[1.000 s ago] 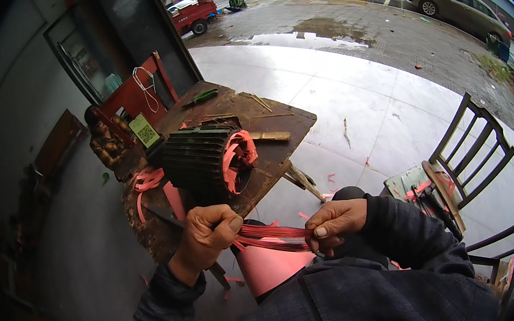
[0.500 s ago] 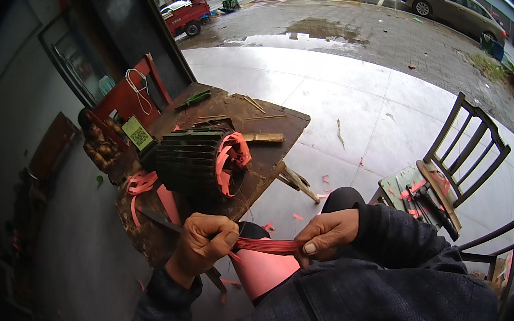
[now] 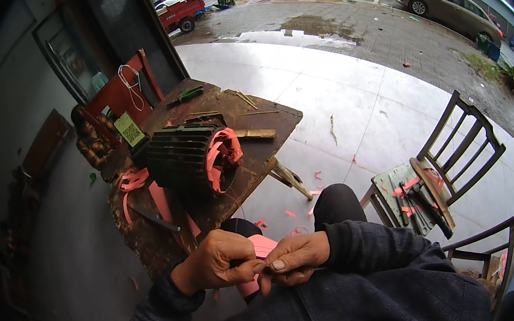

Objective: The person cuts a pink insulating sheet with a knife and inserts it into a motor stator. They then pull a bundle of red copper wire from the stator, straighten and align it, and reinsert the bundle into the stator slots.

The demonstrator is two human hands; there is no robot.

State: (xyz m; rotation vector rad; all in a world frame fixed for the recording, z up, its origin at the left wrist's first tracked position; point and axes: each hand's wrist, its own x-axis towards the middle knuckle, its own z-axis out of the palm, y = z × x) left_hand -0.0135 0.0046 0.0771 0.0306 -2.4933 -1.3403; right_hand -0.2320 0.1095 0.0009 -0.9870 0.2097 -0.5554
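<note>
My left hand (image 3: 221, 260) and my right hand (image 3: 293, 258) meet over my lap, fingertips pressed together. Both are closed, and the bundle of thin red wire that was stretched between them is now almost wholly hidden by the fingers. Under them a pink sheet (image 3: 263, 244) lies across my lap. Just beyond, on the worn wooden table (image 3: 284, 119), a dark ribbed motor housing (image 3: 178, 160) rests on its side. Folded pink paper strips (image 3: 223, 151) line its open end, which faces right.
Left of the motor housing lie pink strips (image 3: 134, 178) and a long blade-like tool (image 3: 154, 218). A green-handled tool (image 3: 186, 96) and a wooden piece (image 3: 255, 133) lie on the table. At right, a chair (image 3: 458, 144) holds pliers-like tools (image 3: 423, 202). Pink scraps litter the floor.
My hands have come together, the right moving left and the left moving slightly right and down. The stretch of red wire between them is no longer visible.
</note>
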